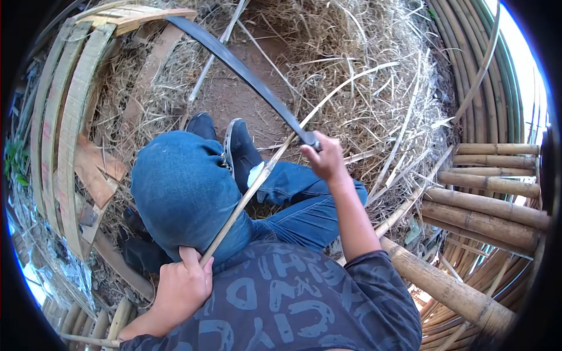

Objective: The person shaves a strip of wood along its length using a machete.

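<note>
My right hand [328, 159] is closed round the handle of a long dark machete [249, 76]. Its blade reaches up and left, with the far end by some wooden boards. A long, thin bamboo strip [249, 196] runs diagonally over my bent legs. Near my left hip, my left hand [186, 279] grips the strip's lower end, thumb laid along it. The strip passes close to the machete's handle end; whether they touch I cannot tell. My blue jeans [184, 187] and dark shoes [241, 149] are below it.
Bamboo shavings [363, 105] cover the ground around a bare earth patch [249, 102]. Wooden boards [76, 99] stand at left. Bamboo poles [486, 213] are stacked at right, and a thick pole [445, 281] lies behind my right arm. More long poles [474, 64] line the upper right.
</note>
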`<action>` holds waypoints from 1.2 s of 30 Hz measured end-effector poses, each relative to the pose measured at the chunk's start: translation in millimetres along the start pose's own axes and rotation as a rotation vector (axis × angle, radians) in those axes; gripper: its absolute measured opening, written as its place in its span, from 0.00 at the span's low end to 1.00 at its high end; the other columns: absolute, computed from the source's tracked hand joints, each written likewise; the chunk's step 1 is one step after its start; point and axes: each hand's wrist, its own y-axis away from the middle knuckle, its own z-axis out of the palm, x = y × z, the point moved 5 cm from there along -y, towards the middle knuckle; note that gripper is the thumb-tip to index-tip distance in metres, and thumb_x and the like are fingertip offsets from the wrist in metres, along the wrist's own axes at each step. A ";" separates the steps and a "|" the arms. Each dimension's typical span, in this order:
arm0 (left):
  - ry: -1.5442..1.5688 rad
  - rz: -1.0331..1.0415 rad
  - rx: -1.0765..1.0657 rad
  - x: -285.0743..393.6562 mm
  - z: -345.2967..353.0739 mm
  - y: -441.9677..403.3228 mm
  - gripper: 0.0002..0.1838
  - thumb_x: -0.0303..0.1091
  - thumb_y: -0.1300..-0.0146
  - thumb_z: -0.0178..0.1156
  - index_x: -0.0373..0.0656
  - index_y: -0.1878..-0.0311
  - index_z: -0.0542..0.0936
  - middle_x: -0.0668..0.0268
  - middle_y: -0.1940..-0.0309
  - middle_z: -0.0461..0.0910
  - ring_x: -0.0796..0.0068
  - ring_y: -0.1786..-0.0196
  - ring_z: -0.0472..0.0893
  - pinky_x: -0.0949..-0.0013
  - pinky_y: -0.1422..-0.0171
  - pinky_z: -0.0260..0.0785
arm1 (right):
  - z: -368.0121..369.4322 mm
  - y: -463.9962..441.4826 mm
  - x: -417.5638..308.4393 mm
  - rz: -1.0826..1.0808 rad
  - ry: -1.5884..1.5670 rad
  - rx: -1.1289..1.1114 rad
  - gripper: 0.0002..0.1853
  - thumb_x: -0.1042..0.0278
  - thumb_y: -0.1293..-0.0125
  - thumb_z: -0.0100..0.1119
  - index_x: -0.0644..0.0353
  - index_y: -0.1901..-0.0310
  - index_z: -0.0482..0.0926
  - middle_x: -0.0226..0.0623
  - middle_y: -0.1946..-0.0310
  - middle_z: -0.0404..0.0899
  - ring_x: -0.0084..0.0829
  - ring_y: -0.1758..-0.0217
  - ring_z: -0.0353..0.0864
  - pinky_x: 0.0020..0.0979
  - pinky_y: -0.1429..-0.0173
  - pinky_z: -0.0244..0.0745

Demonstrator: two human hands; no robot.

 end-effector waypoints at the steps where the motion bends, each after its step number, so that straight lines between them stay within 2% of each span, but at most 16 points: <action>1: 0.003 -0.016 -0.004 -1.5 0.5 1.4 0.17 0.33 0.34 0.59 0.28 0.60 0.64 0.55 0.84 0.77 0.52 0.83 0.79 0.56 0.79 0.71 | -0.9 -2.9 14.9 0.012 0.039 0.005 0.31 0.35 0.36 0.57 0.62 0.71 0.77 0.46 0.83 0.75 0.46 0.76 0.80 0.41 0.69 0.70; 3: 0.048 0.001 0.045 -2.4 -0.4 1.4 0.18 0.33 0.34 0.59 0.27 0.60 0.64 0.56 0.85 0.76 0.52 0.83 0.79 0.57 0.79 0.70 | -8.3 -11.5 54.0 0.155 -0.115 0.030 0.33 0.33 0.37 0.57 0.63 0.74 0.76 0.43 0.85 0.73 0.41 0.78 0.77 0.40 0.70 0.69; 4: 0.059 -0.008 0.057 -2.5 0.5 1.6 0.18 0.33 0.34 0.59 0.27 0.60 0.64 0.56 0.85 0.76 0.52 0.83 0.79 0.57 0.79 0.70 | -1.8 -13.5 94.4 0.119 -0.095 -0.045 0.34 0.32 0.36 0.55 0.64 0.75 0.75 0.41 0.85 0.71 0.37 0.79 0.74 0.39 0.71 0.68; 7: 0.033 0.001 0.020 -2.5 5.2 -0.7 0.17 0.34 0.34 0.60 0.28 0.60 0.65 0.57 0.85 0.75 0.52 0.84 0.79 0.57 0.80 0.70 | -7.0 -10.2 54.6 0.109 -0.026 0.035 0.35 0.31 0.34 0.51 0.64 0.74 0.75 0.45 0.85 0.72 0.45 0.78 0.77 0.41 0.70 0.68; 11: 0.013 -0.005 0.030 -3.1 11.0 1.3 0.17 0.34 0.35 0.61 0.30 0.61 0.67 0.57 0.84 0.76 0.53 0.84 0.79 0.57 0.80 0.70 | -16.6 3.4 9.5 0.115 -0.157 0.000 0.32 0.34 0.35 0.56 0.64 0.70 0.76 0.45 0.84 0.74 0.48 0.77 0.79 0.41 0.70 0.69; 12: 0.012 -0.013 0.044 -4.7 11.6 2.1 0.17 0.35 0.35 0.62 0.30 0.62 0.67 0.57 0.84 0.76 0.53 0.84 0.79 0.57 0.79 0.70 | -18.0 4.7 -2.5 0.017 -0.085 0.005 0.31 0.35 0.36 0.57 0.63 0.68 0.77 0.47 0.83 0.76 0.52 0.76 0.80 0.41 0.70 0.71; 15: 0.030 -0.049 0.048 -8.5 14.6 6.4 0.17 0.35 0.36 0.62 0.30 0.62 0.67 0.56 0.83 0.76 0.53 0.84 0.78 0.57 0.79 0.70 | -13.5 -0.8 37.2 -0.049 0.142 -0.032 0.30 0.34 0.37 0.58 0.62 0.66 0.78 0.48 0.82 0.77 0.54 0.73 0.80 0.43 0.68 0.73; 16: 0.025 -0.052 0.052 -8.4 12.8 7.5 0.17 0.35 0.36 0.62 0.30 0.62 0.67 0.56 0.83 0.76 0.53 0.84 0.78 0.57 0.79 0.70 | -16.9 -6.1 59.7 0.055 0.214 0.004 0.30 0.34 0.37 0.57 0.60 0.67 0.79 0.47 0.80 0.78 0.52 0.70 0.82 0.45 0.65 0.75; 19: 0.071 -0.091 0.074 -6.5 10.6 7.9 0.18 0.35 0.37 0.63 0.30 0.61 0.67 0.56 0.83 0.76 0.53 0.84 0.78 0.57 0.79 0.70 | -26.1 -13.2 148.6 0.262 -0.011 0.151 0.33 0.33 0.33 0.52 0.62 0.72 0.78 0.37 0.85 0.72 0.34 0.80 0.71 0.37 0.71 0.66; 21: 0.033 -0.027 0.069 -2.8 7.1 4.0 0.18 0.35 0.37 0.63 0.29 0.62 0.67 0.56 0.84 0.76 0.53 0.85 0.78 0.57 0.80 0.69 | -29.1 -11.2 195.8 0.404 -0.234 0.268 0.34 0.33 0.32 0.51 0.63 0.76 0.74 0.33 0.87 0.70 0.28 0.83 0.71 0.34 0.74 0.65; 23: 0.051 -0.014 0.085 -3.1 9.4 1.7 0.18 0.35 0.37 0.63 0.30 0.63 0.67 0.56 0.84 0.75 0.53 0.85 0.78 0.57 0.80 0.69 | -35.2 -8.2 188.9 0.382 -0.301 0.317 0.30 0.34 0.31 0.50 0.55 0.77 0.69 0.27 0.90 0.67 0.20 0.93 0.65 0.25 0.89 0.58; 24: 0.063 -0.011 0.068 -3.3 10.5 1.7 0.18 0.35 0.37 0.63 0.30 0.63 0.67 0.56 0.84 0.75 0.53 0.85 0.78 0.57 0.80 0.69 | -37.1 -3.8 164.4 0.484 -0.399 0.271 0.30 0.33 0.31 0.50 0.55 0.76 0.68 0.27 0.90 0.66 0.21 0.92 0.67 0.25 0.88 0.61; 25: 0.057 -0.004 0.062 -2.0 10.1 0.0 0.18 0.35 0.37 0.63 0.30 0.63 0.67 0.56 0.84 0.75 0.53 0.85 0.78 0.57 0.80 0.69 | -38.7 -0.2 143.4 0.515 -0.379 0.202 0.34 0.31 0.33 0.52 0.59 0.79 0.70 0.26 0.89 0.68 0.23 0.84 0.70 0.30 0.77 0.63; 30: 0.093 -0.046 0.061 0.5 8.7 0.3 0.18 0.36 0.36 0.63 0.30 0.63 0.68 0.55 0.84 0.75 0.51 0.84 0.78 0.56 0.79 0.70 | -6.9 16.1 42.2 0.213 -0.297 0.020 0.29 0.39 0.35 0.58 0.64 0.72 0.76 0.34 0.85 0.73 0.26 0.80 0.72 0.32 0.73 0.66; 33: 0.106 -0.095 0.075 -0.6 7.9 4.4 0.18 0.36 0.36 0.63 0.31 0.61 0.67 0.54 0.84 0.75 0.47 0.82 0.78 0.53 0.77 0.71 | -0.2 22.8 -12.9 0.016 -0.203 -0.072 0.28 0.39 0.37 0.61 0.64 0.69 0.77 0.49 0.82 0.76 0.51 0.74 0.80 0.43 0.69 0.72; 36: 0.132 -0.116 0.087 7.4 -2.4 6.5 0.17 0.35 0.35 0.62 0.33 0.59 0.67 0.51 0.83 0.76 0.45 0.79 0.79 0.50 0.74 0.71 | 3.5 27.7 -44.2 -0.037 -0.191 -0.110 0.29 0.39 0.38 0.60 0.65 0.71 0.77 0.54 0.80 0.76 0.58 0.70 0.79 0.47 0.67 0.73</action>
